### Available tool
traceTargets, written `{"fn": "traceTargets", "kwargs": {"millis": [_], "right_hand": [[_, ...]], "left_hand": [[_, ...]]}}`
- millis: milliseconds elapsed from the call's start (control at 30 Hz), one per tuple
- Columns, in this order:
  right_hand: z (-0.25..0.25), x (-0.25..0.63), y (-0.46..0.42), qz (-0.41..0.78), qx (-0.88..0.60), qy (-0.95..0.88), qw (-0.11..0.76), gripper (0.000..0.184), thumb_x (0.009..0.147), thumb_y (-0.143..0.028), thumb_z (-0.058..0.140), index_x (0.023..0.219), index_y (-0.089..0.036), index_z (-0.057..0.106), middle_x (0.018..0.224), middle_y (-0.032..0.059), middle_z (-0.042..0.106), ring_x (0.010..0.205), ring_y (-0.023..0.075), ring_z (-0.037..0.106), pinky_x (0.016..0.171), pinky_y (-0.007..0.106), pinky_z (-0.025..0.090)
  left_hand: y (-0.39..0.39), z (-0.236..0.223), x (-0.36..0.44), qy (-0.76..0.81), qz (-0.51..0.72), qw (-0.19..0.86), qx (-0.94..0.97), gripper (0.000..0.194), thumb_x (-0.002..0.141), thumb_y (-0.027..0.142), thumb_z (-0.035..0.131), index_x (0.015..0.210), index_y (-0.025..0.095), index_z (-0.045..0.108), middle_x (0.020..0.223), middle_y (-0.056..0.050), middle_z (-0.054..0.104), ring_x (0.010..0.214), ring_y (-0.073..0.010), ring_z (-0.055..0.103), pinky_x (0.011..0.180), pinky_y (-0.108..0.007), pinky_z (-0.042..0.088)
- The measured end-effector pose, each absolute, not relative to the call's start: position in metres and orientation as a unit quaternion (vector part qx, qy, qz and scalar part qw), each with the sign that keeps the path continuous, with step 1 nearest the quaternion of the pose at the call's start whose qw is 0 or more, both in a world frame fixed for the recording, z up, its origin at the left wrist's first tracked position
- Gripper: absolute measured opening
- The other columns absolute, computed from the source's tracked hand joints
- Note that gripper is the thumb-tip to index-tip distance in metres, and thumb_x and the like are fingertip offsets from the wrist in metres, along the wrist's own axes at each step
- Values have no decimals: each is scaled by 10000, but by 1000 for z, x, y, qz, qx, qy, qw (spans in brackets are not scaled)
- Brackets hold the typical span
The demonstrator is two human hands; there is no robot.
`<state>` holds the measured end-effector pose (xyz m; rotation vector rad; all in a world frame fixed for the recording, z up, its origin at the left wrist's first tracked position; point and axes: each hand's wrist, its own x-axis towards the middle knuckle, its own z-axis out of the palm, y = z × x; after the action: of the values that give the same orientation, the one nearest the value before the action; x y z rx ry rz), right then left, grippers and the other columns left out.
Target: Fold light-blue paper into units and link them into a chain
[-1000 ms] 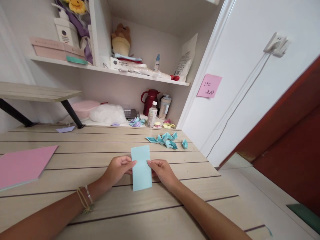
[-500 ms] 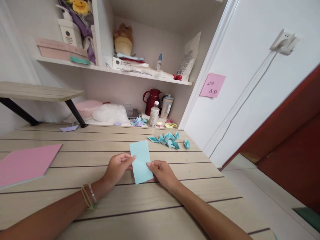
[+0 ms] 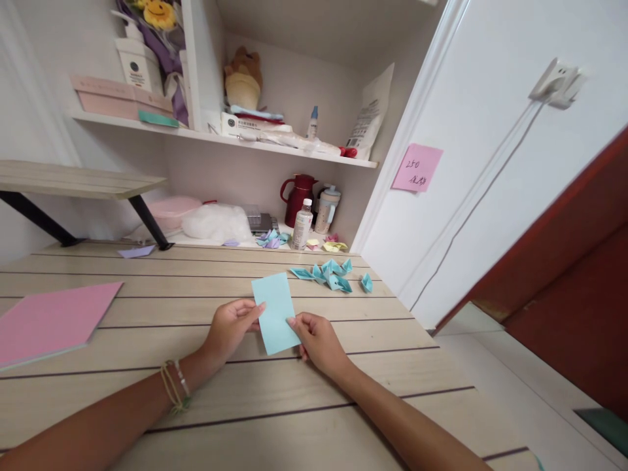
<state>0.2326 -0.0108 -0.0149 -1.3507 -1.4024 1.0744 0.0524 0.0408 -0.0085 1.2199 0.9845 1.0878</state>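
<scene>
A light blue rectangle of paper [image 3: 275,314] is held up between my two hands, tilted a little to the left. My left hand [image 3: 234,327] pinches its left edge, thumb on the front face and fingers behind. On the lower right edge, my right hand [image 3: 318,341] grips it between thumb and fingers. Beyond the paper, several folded blue paper boats [image 3: 330,273] lie in a cluster on the slatted table [image 3: 206,405]. One more blue paper boat [image 3: 366,283] sits apart, to their right.
A pink sheet stack [image 3: 53,320] lies at the left. Behind it stands a small raised shelf [image 3: 83,180] on black legs. Along the back are a labelled bottle [image 3: 301,226], a red jug [image 3: 298,199], a cup [image 3: 328,209] and more folded papers [image 3: 272,239].
The blue paper has shifted very slightly up and to the left, still held by both hands. Fingers of my right hand now show a little below the paper's edge.
</scene>
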Motion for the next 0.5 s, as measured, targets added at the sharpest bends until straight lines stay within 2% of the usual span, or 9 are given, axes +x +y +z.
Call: {"fn": "traceTargets", "kwargs": {"millis": [133,267,333,400,433,467,500], "right_hand": [[-17,235,-12,479,-498,-569,447,341,744,-507,536,674,-173,526,499,-28,544,432,97,505,459,206,407],[-20,233,-10,497,-485,-548,467,365,732,-527,541,682,-167,509,498,-21,553,443,102,510,472,216,422],[-18,233,-10,495,-482,-540,480,378,751,-531,517,706,-156,526,500,-12,559,454,107,520,483,222,432],[-12,237,-12,477,-462,-562,493,377,772,-509,507,856,-146,563,556,7,592,518,126,561,538,247,463],[-8,241,-13,464,-439,-589,495,402,773,-489,523,993,-153,548,612,20,617,579,143,589,588,272,480],[-4,245,-15,452,-408,-627,486,518,746,-447,586,1174,-187,457,740,40,649,675,161,612,653,300,490],[1,249,-16,431,-378,-677,462,732,675,-398,679,1295,-232,328,904,63,652,760,177,612,702,323,490]], "left_hand": [[43,-11,51,432,493,568,498,279,622,389,698,702,140,603,764,-51,706,689,-185,653,663,-293,532],[42,-9,52,411,472,590,510,296,658,401,667,786,140,614,797,-59,704,728,-194,649,645,-285,519],[42,-8,52,392,439,608,532,297,678,406,648,797,134,623,751,-56,700,691,-190,646,613,-279,509],[43,-8,51,385,413,624,540,296,684,403,645,779,124,630,691,-51,691,626,-177,636,576,-269,495],[44,-8,50,384,409,630,537,297,684,401,646,779,119,633,674,-51,686,602,-169,630,561,-263,488],[45,-8,48,381,408,638,531,301,687,398,645,794,117,636,675,-53,685,593,-164,626,556,-259,482],[46,-8,47,375,408,647,524,305,691,394,644,815,116,639,688,-56,685,595,-160,623,557,-256,478]]}}
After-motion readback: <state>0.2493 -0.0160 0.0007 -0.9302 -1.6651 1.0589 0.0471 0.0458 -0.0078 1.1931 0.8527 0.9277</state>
